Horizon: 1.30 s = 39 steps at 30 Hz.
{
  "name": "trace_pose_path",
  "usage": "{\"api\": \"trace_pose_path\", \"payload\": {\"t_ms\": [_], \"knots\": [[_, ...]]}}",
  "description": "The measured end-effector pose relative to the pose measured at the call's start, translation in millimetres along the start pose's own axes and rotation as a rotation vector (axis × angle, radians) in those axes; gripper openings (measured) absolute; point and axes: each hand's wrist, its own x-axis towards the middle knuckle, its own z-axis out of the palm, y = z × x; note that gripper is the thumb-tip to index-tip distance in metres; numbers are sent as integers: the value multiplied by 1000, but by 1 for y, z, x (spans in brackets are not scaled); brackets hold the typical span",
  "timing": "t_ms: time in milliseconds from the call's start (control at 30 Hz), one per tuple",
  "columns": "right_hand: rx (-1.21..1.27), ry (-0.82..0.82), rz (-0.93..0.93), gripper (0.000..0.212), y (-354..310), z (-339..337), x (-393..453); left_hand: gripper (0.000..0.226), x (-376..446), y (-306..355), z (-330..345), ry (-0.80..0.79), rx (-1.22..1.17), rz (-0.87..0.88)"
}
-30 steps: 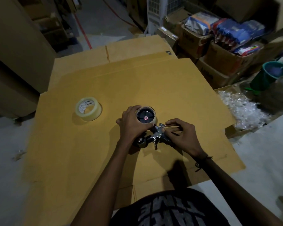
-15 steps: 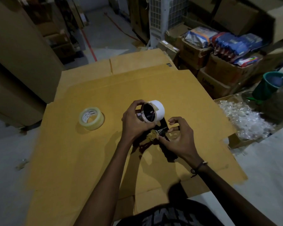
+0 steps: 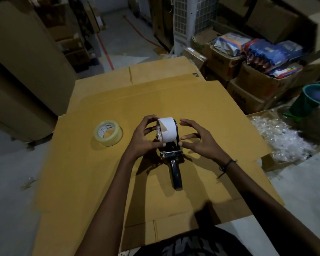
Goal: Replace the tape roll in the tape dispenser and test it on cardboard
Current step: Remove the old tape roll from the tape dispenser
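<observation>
**Old core in my hand**

My left hand (image 3: 143, 139) curls round the white core (image 3: 167, 129) on the dispenser (image 3: 172, 157), mid-frame. My right hand (image 3: 198, 139) is spread beside it, not touching. The new tape (image 3: 108, 133) lies left on the cardboard (image 3: 201, 108).

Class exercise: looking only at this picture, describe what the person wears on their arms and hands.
Both forearms are bare, with no sleeves or gloves in view. The right hand has a thin dark cord bracelet with loose ends at its wrist. The left hand and its wrist carry nothing visible.
</observation>
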Motion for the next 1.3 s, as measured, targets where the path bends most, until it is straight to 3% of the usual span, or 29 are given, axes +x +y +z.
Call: {"api": "trace_pose_path", "payload": {"t_ms": [400,800,1067,1300], "knots": [[-29,-110,-48,74,-6,21,13,88,-6,-9,-19,-14,37,-7],[94,-119,68,53,-7,24,17,85,1,-8,-23,-21,46,-47],[110,-113,75,53,-7,24,19,86,0,-10,-31,0,40,-66],[127,-130,82,59,5,1,17,83,-13,-30,-84,96,-17,-122]]}}
